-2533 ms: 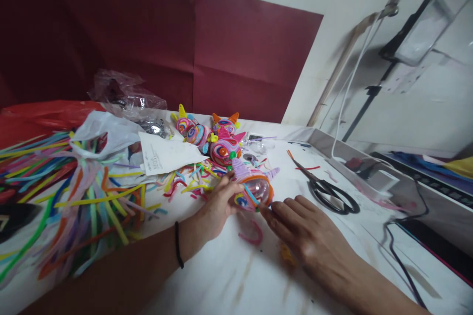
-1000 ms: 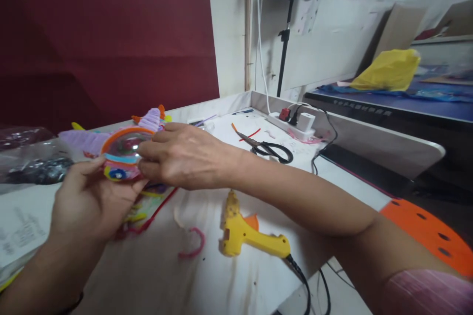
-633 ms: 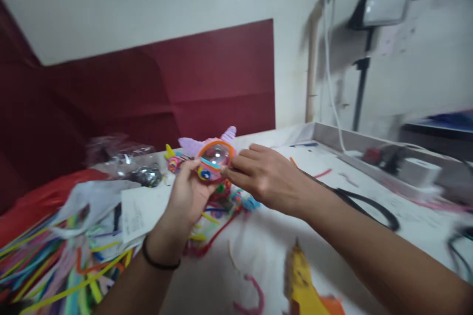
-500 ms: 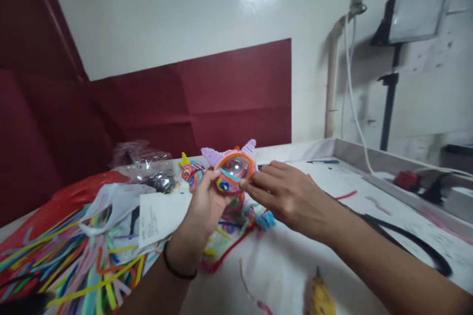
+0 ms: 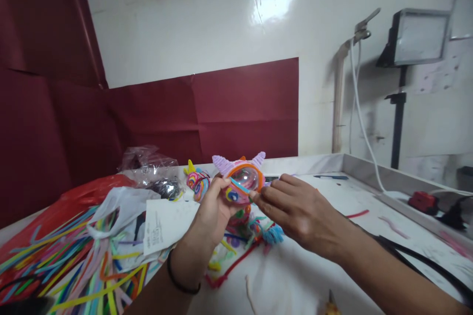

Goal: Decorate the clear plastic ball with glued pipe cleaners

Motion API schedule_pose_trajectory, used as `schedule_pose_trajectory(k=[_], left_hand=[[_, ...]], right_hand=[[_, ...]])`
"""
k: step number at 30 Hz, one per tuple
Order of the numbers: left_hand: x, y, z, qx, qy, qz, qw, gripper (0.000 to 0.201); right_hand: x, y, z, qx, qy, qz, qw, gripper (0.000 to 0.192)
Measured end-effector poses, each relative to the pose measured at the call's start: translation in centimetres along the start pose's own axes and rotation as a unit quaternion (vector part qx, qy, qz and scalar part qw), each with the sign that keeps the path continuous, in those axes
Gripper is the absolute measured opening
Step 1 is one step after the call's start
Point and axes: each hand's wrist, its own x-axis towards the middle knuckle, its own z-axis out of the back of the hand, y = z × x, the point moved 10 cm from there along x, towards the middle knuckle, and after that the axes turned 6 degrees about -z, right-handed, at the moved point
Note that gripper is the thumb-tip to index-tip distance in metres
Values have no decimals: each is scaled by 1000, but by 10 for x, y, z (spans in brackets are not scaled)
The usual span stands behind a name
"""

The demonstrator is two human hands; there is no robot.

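My left hand (image 5: 212,209) holds up a small craft figure (image 5: 242,182): a clear plastic ball ringed in orange pipe cleaner, with purple horns and a blue and yellow eye. My right hand (image 5: 295,209) meets it from the right, fingertips pinching the ball's lower right edge. Both hands hover above the white table (image 5: 306,275). A black band circles my left wrist.
A heap of coloured pipe cleaners (image 5: 66,266) covers the table's left, with a white paper slip (image 5: 164,224) and plastic bags (image 5: 148,165). Another finished figure (image 5: 197,182) stands behind. Cut scraps (image 5: 251,234) lie under my hands. A lamp stand (image 5: 399,123) and power strip (image 5: 424,202) are at right.
The figure was lifted off the table and is held up by both hands. The view swung right to the glue gun and scissors, then back left and upward.
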Motion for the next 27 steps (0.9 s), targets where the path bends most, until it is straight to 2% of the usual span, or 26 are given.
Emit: schedule_pose_trajectory(k=[14,18,27], left_hand=[[-5,-7,-2,11,-12,-18,1000,21],[-6,-8,-5,4,1,-22,1000,22],[-8,-5,-5,-4,0,-4,1000,21]], right_hand=[[-4,1,0,9,-6,8,1000,34],[-4,0,2,14,-5,10,1000,29],[-4,-2,4,15,-2,6,1000,32]])
